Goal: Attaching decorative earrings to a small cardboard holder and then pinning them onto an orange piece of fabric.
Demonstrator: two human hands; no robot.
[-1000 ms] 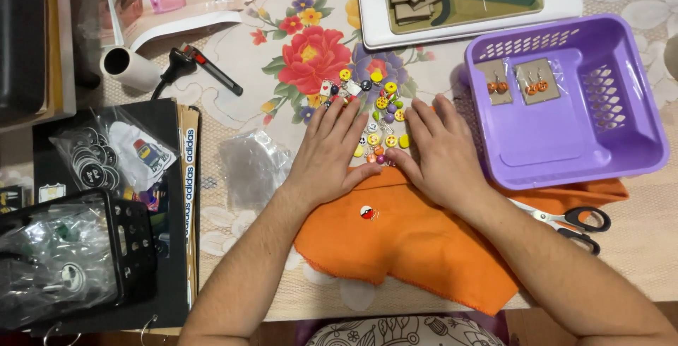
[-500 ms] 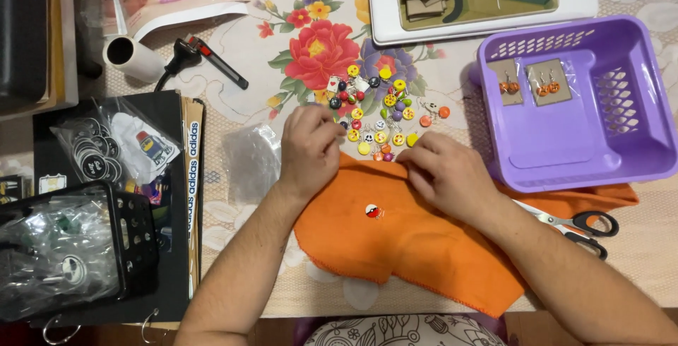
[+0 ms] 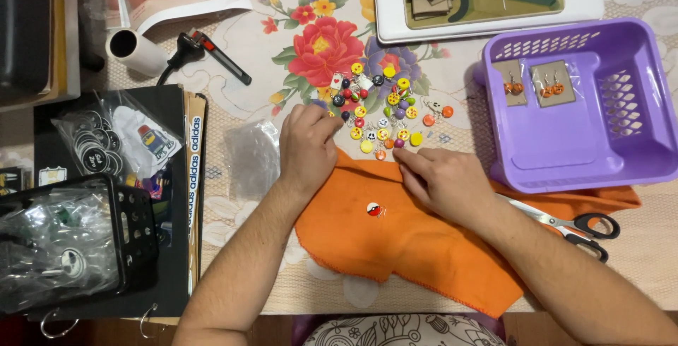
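The left hand rests curled at the top-left edge of the orange cloth, fingertips pinched at the near rim of the pile of small coloured beads; whether it grips a bead I cannot tell. The right hand lies palm-down on the cloth, fingers loosely bent and holding nothing, index tip just under the lowest beads. The beads spread over the flowered table, between the hands and the white tray well above.

On the right, the purple basket stands just beside the bead pile, its near wall touching the cloth. Scissors lie on the cloth's right corner, beside the right forearm. A clear plastic bag sits just left of the left hand. Bare table stays open above the bag. 1 red-and-white bead lies alone on the cloth between the forearms.

Against 0.5 s ago, both hands have drawn slightly back from the pile, and the beads lie more scattered than 1.0 s ago, when flat palms covered them.
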